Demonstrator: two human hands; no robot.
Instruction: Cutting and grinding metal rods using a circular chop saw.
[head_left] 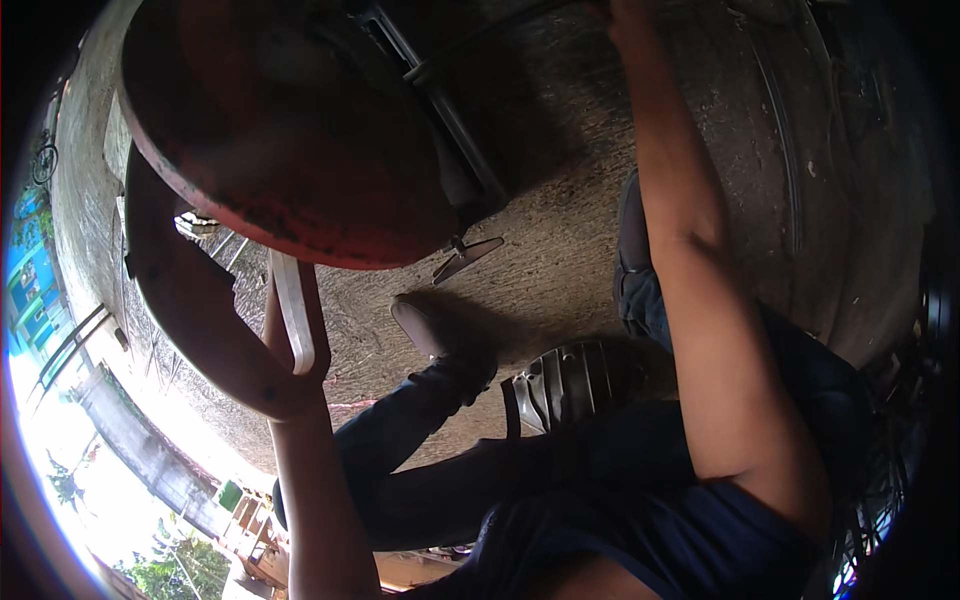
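Note:
A large round dark-red drum or disc (300,150), worn along its rim, fills the upper left in front of me. Below it, my left hand (303,385) closes around the lower end of a flat pale metal bar (290,310). A dark curved plate (190,290) arcs down from the disc to this hand, touching or overlapping it. My right arm stretches far forward, and my right hand (605,14) is mostly cut off and dark at the top edge. A thin dark rod (490,33) runs toward it; whether the fingers grip the rod is hidden.
A dark metal frame bar (440,110) stands beside the disc, with a small wing-shaped metal piece (466,259) below. Under me are a rough concrete floor (560,235), my shoe (417,325) and a dark ribbed object (570,385). A long dark strip (785,150) lies at right.

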